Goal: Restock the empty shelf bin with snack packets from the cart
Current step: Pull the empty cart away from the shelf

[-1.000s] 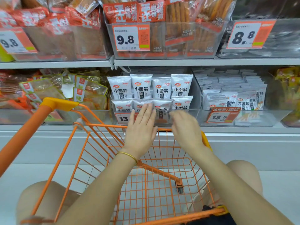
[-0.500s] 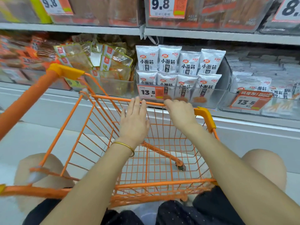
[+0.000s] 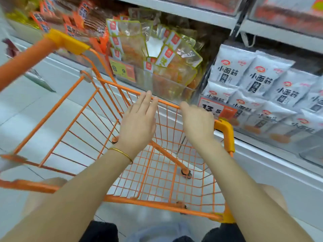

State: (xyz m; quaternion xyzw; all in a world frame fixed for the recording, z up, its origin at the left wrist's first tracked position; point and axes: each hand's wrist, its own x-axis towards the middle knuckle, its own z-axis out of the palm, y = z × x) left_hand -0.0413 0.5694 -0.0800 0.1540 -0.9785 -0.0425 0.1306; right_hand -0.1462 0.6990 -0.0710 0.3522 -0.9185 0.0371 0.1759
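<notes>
Head view: left hand (image 3: 138, 123) rests flat-fingered on the empty cart (image 3: 118, 85) at its far rim and right hand (image 3: 197, 123) curls over it, likely steadying; white snack packets (image 3: 258, 79) fill the bin (image 3: 279, 137), right of frame.

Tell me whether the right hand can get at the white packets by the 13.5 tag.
Probably yes. The right hand grips the cart rim just short of the white packets, and nothing stands between them; it would have to let go first.
</notes>
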